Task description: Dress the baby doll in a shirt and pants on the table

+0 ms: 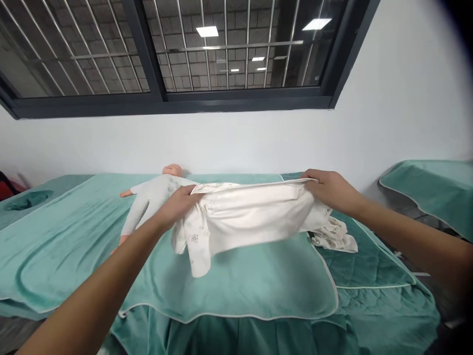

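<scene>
the bare left forearm (107,276) slants up from the lower left to the left hand (181,204), which is closed in a pinch; the bare right forearm (402,231) enters from the right edge, and the right hand (328,188), slightly higher, also pinches, well apart from the left.

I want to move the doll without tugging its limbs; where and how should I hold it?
Probably grip the doll around its torso, from above and picture left: it's broader than either leg, and the left hand and white garment crowd its picture-right side.
</scene>
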The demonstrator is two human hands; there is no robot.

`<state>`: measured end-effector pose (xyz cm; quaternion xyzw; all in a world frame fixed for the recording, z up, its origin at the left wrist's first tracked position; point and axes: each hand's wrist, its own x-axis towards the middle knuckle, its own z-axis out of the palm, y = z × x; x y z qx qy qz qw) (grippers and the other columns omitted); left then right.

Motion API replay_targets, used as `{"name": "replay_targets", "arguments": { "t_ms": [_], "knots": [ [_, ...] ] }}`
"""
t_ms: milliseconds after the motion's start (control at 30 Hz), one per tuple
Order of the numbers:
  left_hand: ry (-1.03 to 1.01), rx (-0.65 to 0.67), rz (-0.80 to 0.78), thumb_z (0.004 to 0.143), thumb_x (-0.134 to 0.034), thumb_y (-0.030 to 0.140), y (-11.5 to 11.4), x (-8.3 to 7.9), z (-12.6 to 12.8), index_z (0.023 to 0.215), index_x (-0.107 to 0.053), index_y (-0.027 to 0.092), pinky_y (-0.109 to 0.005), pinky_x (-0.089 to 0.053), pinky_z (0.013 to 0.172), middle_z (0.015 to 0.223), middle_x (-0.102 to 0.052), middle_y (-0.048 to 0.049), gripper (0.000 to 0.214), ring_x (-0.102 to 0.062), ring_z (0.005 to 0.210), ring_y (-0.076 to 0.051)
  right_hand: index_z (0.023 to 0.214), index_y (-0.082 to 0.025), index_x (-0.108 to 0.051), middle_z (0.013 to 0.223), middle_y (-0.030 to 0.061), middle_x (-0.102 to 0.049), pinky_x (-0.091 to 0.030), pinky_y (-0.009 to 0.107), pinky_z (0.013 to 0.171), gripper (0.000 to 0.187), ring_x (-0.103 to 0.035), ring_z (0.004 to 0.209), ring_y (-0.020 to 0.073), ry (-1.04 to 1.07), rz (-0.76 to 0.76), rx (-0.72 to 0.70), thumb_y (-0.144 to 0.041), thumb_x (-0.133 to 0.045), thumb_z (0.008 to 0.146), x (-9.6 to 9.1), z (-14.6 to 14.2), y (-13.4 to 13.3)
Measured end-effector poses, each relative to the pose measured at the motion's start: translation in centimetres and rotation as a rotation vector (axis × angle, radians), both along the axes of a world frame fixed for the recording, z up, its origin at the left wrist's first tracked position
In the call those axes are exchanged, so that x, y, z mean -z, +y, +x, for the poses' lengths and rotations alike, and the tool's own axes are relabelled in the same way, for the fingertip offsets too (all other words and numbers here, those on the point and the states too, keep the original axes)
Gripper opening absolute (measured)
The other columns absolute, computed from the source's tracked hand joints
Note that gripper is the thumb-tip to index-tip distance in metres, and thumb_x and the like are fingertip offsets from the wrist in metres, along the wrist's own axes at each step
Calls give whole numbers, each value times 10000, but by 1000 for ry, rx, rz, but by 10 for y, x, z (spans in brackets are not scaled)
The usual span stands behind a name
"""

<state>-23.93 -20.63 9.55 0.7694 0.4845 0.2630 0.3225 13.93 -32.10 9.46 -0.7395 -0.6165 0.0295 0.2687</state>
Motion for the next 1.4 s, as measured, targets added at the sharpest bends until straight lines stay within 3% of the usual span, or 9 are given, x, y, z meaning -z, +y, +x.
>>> {"name": "replay_targets", "arguments": {
  "t_ms": [133,267,333,467,600,800,1033,1267,1400],
  "knots": [
    [321,27,-101,818,-531,579,31,26,2,974,-707,236,-325,-520,778,1040,-747,-47,415,-683,959,-282,943,-241,-678,919,8,-727,-410,249,644,267,-635,808,185,-35,-106,35,-207,-431,849,30,5,23],
    [665,-260,231,891,-473,414,47,72,26,1101,-642,185,-424,-497,849,1104,-697,-136,354,-637,1048,-337,1088,-200,-667,1081,92,-714,-456,308,760,325,-646,933,238,-199,-217,113,-152,-435,865,83,-19,50],
    [719,-307,443,899,-473,309,40,99,44,1177,-599,149,-466,-467,925,1229,-630,-179,345,-562,1169,-357,1203,-130,-622,1309,171,-610,-438,371,917,409,-567,1160,289,-243,-181,114,-84,-427,847,115,-43,56],
    [611,-30,478,914,-414,154,17,150,79,1207,-583,179,-406,-426,1015,1260,-611,-128,340,-547,1191,-264,1352,-118,-533,1505,133,-453,-297,346,1129,492,-381,1382,238,-237,-39,-127,-78,-408,877,169,-89,66],
    [528,-29,383,938,-407,190,21,181,101,1208,-583,152,-376,-409,1052,1320,-593,-124,325,-540,1225,-248,1326,-44,-541,1403,188,-541,-344,351,1103,438,-469,1311,256,-112,-78,11,-184,-385,941,193,-103,85],
    [501,-221,386,946,-413,247,50,189,108,1365,-478,105,-507,-363,1094,1405,-539,-180,448,-477,1306,-344,1245,-49,-605,1395,244,-539,-308,501,1116,426,-443,1340,350,-124,-49,66,-324,-438,967,197,-108,99],
    [287,-279,535,972,-376,280,50,186,113,1472,-348,104,-445,-366,1133,1472,-486,-170,531,-421,1388,-296,1350,-139,-535,1416,115,-566,-355,336,1136,433,-488,1331,187,45,131,-216,-238,-373,960,205,-118,103],
    [396,-210,488,1000,-283,307,48,176,108,1533,-301,215,-435,-392,1132,1547,-430,-101,541,-419,1405,-278,1411,-108,-471,1612,144,-281,-154,594,1173,516,-214,1470,366,-87,48,220,-298,-396,937,195,-118,118],
    [417,-279,446,992,-303,336,54,173,118,1549,-270,191,-463,-384,1138,1580,-372,-123,576,-378,1429,-307,1430,-108,-430,1632,145,-207,-164,597,1157,582,-167,1476,380,-67,58,273,-204,-414,857,189,-129,126]
  ]
}}
